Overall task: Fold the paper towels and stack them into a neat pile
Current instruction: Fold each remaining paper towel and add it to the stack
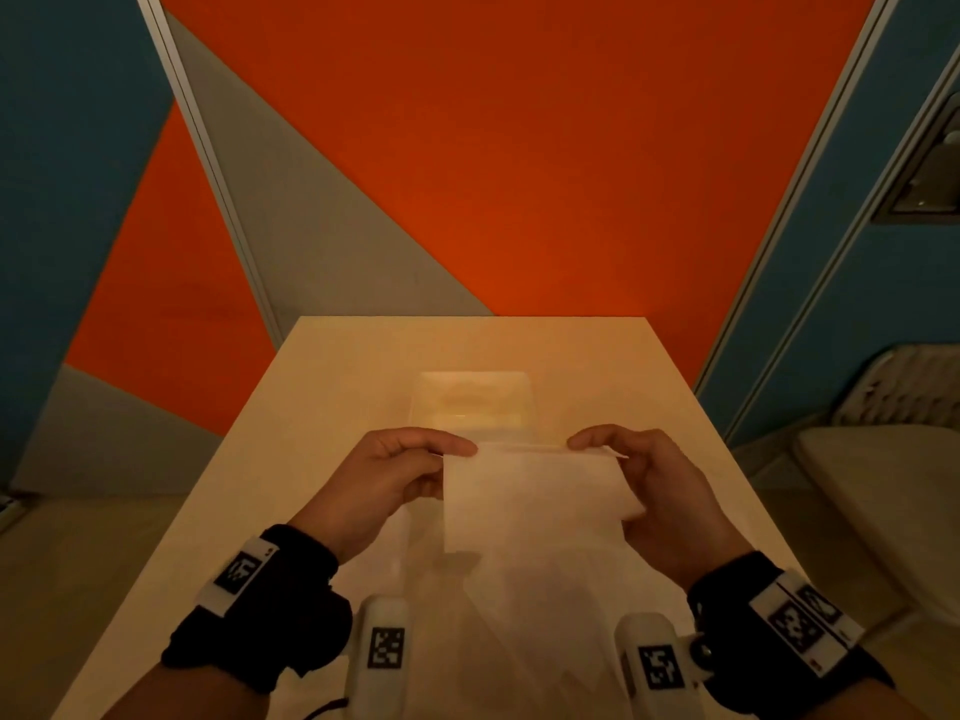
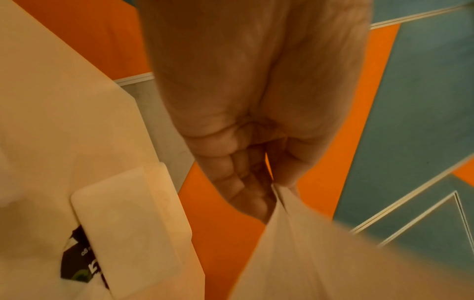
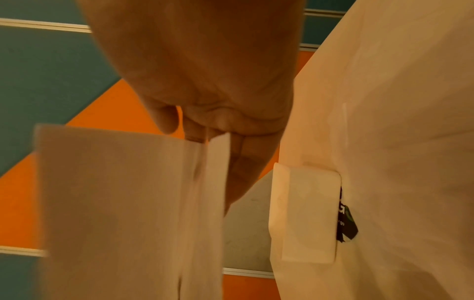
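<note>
You hold the paper towel (image 1: 524,491) up off the bench (image 1: 332,407), its top edge running left to right between your hands: the left hand (image 1: 387,480) pinches the upper left corner, the right hand (image 1: 654,491) the upper right, and the sheet hangs down towards you. A pale folded stack (image 1: 475,400) lies on the bench just beyond your hands, about equally near to both, so the carry goes straight forward. Under that stack a dark printed label (image 2: 80,261) peeks out; its writing is too partial to read.
</note>
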The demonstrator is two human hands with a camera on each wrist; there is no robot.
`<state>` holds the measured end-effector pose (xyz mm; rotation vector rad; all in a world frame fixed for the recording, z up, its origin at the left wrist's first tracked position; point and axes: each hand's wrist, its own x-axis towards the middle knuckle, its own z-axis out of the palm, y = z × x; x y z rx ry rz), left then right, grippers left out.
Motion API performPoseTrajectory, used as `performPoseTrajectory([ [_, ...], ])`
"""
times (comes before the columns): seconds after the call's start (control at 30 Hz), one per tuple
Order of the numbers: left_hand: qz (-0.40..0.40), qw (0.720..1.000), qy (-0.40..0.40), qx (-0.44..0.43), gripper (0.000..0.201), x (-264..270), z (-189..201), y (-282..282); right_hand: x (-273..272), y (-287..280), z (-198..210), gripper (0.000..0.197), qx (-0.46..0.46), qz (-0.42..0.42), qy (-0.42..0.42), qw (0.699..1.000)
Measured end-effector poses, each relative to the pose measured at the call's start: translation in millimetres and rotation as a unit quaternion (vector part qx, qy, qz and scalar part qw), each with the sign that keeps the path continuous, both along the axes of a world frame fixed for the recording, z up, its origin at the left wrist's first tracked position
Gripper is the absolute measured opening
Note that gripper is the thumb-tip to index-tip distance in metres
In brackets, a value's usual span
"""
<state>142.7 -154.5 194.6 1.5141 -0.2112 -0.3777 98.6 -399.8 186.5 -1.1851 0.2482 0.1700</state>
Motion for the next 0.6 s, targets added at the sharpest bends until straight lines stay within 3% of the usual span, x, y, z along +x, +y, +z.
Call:
performPoseTrajectory([
  [0.13,0.007,1.000,-0.007,0.004,0.030,-1,-1,-1,0,3,3,0.020,-0.068,-0.010,-0.014,0.998],
  [0.27,-0.011,0.996,-0.054,0.067,0.021,-1,-8,0,0,3,1,0.041,-0.095,-0.004,-0.044,0.995],
  [0.37,-0.062,0.992,-0.057,0.098,0.015,-2,-3,0,0,5,5,0.044,-0.122,0.016,-0.057,0.991],
  [0.6,-0.152,0.979,-0.052,0.122,0.021,-6,7,-14,3,17,14,0.045,-0.167,0.102,-0.087,0.977],
])
